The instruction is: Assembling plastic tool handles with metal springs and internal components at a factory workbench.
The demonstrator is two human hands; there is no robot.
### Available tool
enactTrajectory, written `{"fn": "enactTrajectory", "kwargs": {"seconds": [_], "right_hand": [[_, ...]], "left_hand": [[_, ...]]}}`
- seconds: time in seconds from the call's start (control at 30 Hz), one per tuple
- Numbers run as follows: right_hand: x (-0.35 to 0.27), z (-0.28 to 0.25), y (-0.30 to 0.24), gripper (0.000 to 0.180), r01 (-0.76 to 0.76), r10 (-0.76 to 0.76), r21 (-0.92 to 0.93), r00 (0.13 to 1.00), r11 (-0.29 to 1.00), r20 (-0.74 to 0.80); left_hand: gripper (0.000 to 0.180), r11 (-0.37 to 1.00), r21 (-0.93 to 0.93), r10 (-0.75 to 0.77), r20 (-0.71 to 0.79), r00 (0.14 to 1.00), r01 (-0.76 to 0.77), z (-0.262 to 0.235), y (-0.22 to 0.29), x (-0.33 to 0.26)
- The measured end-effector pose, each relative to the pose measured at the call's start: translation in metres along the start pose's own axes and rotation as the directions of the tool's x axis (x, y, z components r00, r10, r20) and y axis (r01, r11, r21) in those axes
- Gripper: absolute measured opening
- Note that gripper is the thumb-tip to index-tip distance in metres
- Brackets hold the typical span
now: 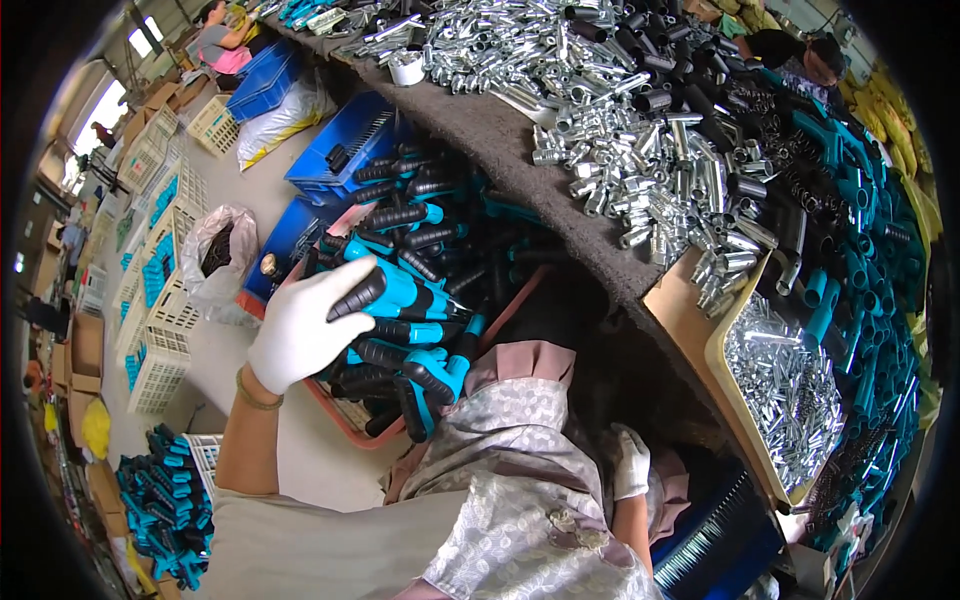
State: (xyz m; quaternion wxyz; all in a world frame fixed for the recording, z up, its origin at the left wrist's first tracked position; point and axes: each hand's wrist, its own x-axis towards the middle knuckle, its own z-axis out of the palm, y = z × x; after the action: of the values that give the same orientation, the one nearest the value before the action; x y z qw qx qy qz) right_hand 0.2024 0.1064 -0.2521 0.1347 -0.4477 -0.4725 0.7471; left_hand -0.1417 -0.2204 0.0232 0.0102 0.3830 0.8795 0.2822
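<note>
My left hand [305, 325], in a white glove, is closed around a teal and black tool handle [395, 292] over a red crate [345, 420] heaped with several more of the same handles. My right hand [630, 462], also in a white glove, rests low by my lap under the table edge; its fingers are partly hidden and it seems to hold nothing. A patterned cloth covers my lap [520, 450].
The workbench [490, 130] carries piles of shiny metal tubes [640, 150], black grips and teal parts [860, 250]. A wooden tray [725, 380] of small metal pieces sits at right. Blue crates [340, 150], white baskets [160, 310] and a bag stand on the floor. Other people work far off.
</note>
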Motion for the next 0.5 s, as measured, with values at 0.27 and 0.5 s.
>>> {"fn": "enactTrajectory", "kwargs": {"seconds": [0.27,0.5], "right_hand": [[-0.008,-0.002,0.0,0.028,0.018,-0.012,0.104,0.999,0.994,-0.05],[-0.001,-0.003,0.001,0.027,0.011,-0.005,0.129,0.999,0.992,-0.05]], "left_hand": [[0.057,1.0,0.006,0.007,-0.077,0.997,-0.007,0.024,-0.008,0.025],[0.052,0.972,0.232,0.105,-0.263,0.959,-0.042,0.035,0.0,0.056]]}}
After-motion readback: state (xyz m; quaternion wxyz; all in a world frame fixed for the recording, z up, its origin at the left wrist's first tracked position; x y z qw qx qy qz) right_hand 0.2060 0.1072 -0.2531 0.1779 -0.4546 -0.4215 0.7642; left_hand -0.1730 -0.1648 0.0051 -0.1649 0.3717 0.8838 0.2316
